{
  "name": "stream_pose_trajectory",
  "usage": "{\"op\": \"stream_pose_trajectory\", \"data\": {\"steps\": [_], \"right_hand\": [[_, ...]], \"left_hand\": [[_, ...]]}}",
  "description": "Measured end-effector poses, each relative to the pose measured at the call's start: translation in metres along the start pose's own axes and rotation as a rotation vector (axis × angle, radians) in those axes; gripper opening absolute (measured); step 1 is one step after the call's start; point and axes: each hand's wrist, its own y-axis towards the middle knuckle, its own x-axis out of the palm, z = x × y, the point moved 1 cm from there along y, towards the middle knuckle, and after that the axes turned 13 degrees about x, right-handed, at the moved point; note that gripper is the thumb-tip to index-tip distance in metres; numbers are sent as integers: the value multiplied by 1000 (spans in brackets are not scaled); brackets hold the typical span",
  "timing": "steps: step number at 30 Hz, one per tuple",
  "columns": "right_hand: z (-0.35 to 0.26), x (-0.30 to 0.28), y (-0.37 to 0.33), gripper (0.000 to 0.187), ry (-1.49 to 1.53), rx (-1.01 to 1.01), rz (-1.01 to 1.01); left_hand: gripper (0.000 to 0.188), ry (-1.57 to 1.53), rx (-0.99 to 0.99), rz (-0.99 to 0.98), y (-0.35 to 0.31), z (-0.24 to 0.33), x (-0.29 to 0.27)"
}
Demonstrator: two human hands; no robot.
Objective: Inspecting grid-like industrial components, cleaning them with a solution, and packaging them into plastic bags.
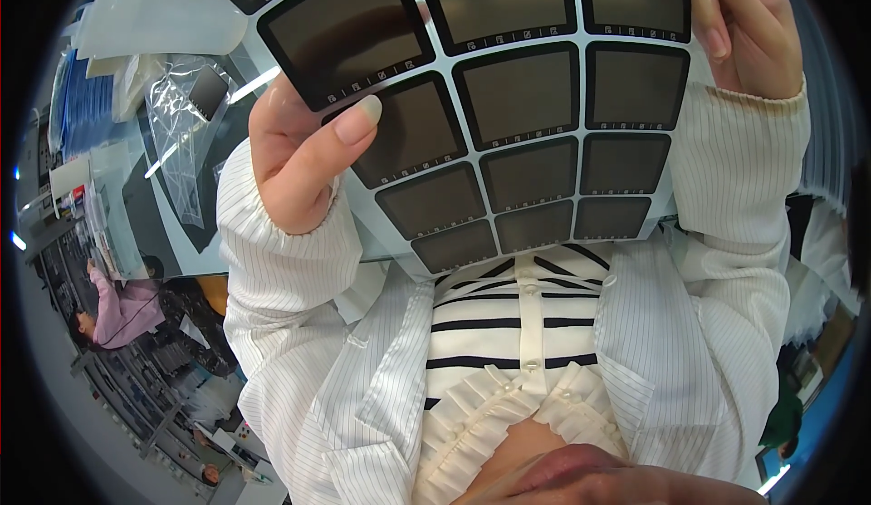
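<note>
A pale sheet (445, 62) fills the upper middle, tilted up in front of my chest. Rows of dark, glossy rectangular panels (517, 97) cover it, each with a black border and small marks along its lower edge. My left hand (304, 156) grips the sheet's left edge, thumb pressed on the front face and fingers mostly hidden behind. At the upper right edge, my right hand (748, 33) is closed on the sheet with its fingers bent. The sheet's top runs out of the picture.
Left of the sheet, a crinkled clear plastic bag (177, 133) and a small dark panel (209, 93) lie on the table. Beyond are translucent sheets (154, 6) and a blue stack (83, 106). A person in a pink top (127, 313) is farther left.
</note>
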Motion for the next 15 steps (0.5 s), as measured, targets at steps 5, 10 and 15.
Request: {"op": "stream_pose_trajectory", "data": {"steps": [5,10,15], "right_hand": [[-1,7,-1,21,12,22,-104],[1,8,1,18,-56,140,53],[59,-2,44,39,474,-141,-881]], "left_hand": [[37,23,-22,2,2,3,0],[33,87,-9,0,7,0,5],[30,222,-241,44,15,-11,5]]}}
